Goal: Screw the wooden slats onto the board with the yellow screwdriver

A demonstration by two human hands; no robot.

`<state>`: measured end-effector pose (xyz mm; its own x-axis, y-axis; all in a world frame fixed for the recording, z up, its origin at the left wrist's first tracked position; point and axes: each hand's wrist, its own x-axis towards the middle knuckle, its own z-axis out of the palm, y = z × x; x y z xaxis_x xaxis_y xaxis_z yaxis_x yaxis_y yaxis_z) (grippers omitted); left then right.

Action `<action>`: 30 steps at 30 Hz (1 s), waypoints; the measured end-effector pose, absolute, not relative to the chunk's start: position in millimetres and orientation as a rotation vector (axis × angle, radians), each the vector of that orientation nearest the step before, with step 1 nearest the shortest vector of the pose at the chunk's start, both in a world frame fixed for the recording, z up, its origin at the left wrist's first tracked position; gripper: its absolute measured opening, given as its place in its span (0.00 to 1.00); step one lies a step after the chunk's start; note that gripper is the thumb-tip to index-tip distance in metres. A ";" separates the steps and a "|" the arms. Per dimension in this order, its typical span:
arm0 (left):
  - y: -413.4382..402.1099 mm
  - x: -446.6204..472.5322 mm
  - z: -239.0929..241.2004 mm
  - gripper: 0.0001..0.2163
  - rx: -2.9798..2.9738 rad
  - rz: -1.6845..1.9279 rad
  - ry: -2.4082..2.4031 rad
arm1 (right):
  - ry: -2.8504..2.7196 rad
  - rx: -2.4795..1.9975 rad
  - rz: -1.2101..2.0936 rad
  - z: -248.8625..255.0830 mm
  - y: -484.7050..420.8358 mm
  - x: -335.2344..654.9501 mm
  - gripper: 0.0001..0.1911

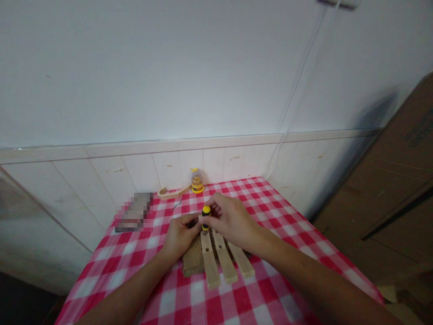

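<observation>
Between its thumb and fingers my right hand [230,220] grips a yellow and black screwdriver [206,211]. The tool stands upright, its lower end at the far part of the leftmost wooden strip [211,268]. Closed around that strip's far end is my left hand [181,234], its fingertips close to the screwdriver. Two more wooden strips, a middle one [228,269] and a right one [245,266], lie alongside. Dark holes show in the left and middle strips. All three rest on a brown wooden block [192,259] and stick out past its near edge. The screwdriver's tip is too small to make out.
A red and white checked cloth [162,289] covers the table. At the back stand a clear and yellow bit case [197,181] and a curved wooden piece [171,194]. A blurred-out flat object [134,212] lies at left. Large cardboard [382,198] leans at right.
</observation>
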<state>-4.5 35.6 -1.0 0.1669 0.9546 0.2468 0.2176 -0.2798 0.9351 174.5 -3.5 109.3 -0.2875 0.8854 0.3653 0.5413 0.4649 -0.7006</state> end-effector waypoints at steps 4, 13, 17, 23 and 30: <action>36.6 -4.9 -2.6 0.13 1.644 1.181 1.131 | -1.985 -1.205 0.491 107.2 -1.1 173.3 0.13; 36.0 -3.6 -1.6 0.13 1.658 1.206 1.161 | -2.070 -1.007 0.499 101.5 4.9 174.7 0.11; 34.8 -2.5 -0.2 0.13 1.642 1.194 1.137 | -2.127 -1.006 0.456 103.3 -0.6 174.9 0.15; 34.4 -2.0 -1.3 0.14 1.623 1.184 1.107 | -2.178 -1.015 0.406 108.5 -5.4 174.6 0.14; 35.2 -2.7 -1.7 0.14 1.629 1.199 1.113 | -2.165 -1.085 0.370 110.2 -0.8 176.4 0.07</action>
<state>-2.7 35.2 -1.7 0.1604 0.9533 0.2559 0.1845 -0.2837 0.9410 176.4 -0.8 110.2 -0.4225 0.7892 0.4456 0.5967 0.6123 -0.5187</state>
